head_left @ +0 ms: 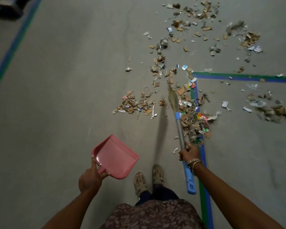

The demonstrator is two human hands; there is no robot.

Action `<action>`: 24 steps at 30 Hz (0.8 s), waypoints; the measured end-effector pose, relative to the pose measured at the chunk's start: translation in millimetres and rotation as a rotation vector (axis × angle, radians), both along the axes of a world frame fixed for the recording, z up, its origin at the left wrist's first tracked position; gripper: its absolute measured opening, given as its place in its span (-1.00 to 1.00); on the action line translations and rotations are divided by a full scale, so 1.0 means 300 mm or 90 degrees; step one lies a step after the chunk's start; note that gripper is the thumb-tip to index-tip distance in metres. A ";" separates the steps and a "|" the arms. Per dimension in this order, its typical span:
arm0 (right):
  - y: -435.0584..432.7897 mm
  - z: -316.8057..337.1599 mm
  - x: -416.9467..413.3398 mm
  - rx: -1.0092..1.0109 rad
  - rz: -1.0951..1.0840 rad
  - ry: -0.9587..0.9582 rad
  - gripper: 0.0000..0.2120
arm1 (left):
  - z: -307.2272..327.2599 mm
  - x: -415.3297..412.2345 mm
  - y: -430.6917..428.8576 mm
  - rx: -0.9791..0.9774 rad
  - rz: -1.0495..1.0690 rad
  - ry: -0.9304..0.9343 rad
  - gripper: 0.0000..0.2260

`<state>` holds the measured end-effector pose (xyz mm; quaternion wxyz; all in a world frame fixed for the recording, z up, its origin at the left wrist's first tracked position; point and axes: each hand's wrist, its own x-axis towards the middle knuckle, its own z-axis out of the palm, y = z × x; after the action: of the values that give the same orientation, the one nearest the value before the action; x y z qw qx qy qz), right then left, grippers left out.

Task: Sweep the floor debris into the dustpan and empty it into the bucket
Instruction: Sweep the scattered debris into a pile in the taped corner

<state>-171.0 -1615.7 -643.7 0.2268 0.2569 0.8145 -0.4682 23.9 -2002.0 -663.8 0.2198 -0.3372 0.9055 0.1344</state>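
My left hand (89,177) grips the handle of a pink dustpan (116,156), held above the floor with its mouth facing forward and nothing in it. My right hand (188,153) grips the grey shaft of a broom (179,128) that has a blue grip end. Its straw head (172,98) reaches forward into scattered debris. Torn cardboard, paper and wrapper bits lie in a pile (195,124) right of the broom, a smaller pile (135,105) to its left, and a wide scatter (196,28) farther ahead. No bucket is visible.
Green and blue floor tape (205,187) runs forward past my right side and turns right at a corner (195,75). Another tape line (12,50) crosses the left. A dark object (5,7) sits at the top left. My sandalled feet (149,179) stand between the dustpan and the broom.
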 end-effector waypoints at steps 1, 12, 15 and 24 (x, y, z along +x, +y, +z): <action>-0.020 0.000 -0.004 -0.009 0.027 -0.012 -0.48 | -0.002 -0.006 0.000 0.003 0.001 0.002 0.07; -0.427 -0.084 -0.152 -0.105 0.281 -0.149 -0.39 | 0.043 -0.031 0.032 -0.024 0.096 -0.010 0.01; -0.542 -0.122 -0.213 -0.141 0.286 -0.198 -0.38 | 0.061 -0.042 0.040 -0.032 0.121 -0.028 0.01; -0.562 -0.266 -0.428 -0.177 0.088 -0.261 -0.28 | 0.091 -0.132 0.058 -0.060 0.154 -0.042 0.01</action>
<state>-299.5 -1784.4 -723.4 0.4517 0.2561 0.6952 -0.4972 -15.5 -1984.6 -636.4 0.2152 -0.4579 0.8560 0.1060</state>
